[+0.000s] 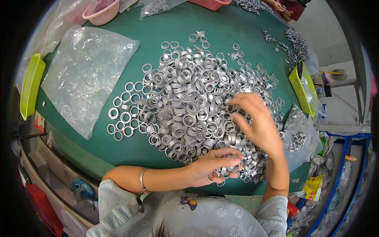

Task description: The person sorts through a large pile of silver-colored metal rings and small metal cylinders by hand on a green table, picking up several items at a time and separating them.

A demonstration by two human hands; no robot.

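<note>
Silver metal rings (189, 102) fill the curled left hand (215, 166); right hand (256, 124) pinches one loosely.

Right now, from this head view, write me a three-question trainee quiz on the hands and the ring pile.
1. True or false: the left hand grips a metal ring at the near edge of the ring pile.
2. Multiple choice: the right hand is A) flat on the clear plastic bag, B) raised over the pile with fingers curled, C) inside the pink bowl.
3. Fill in: the table has a ____ top.

Key: 1 true. 2 B. 3 green.
</note>
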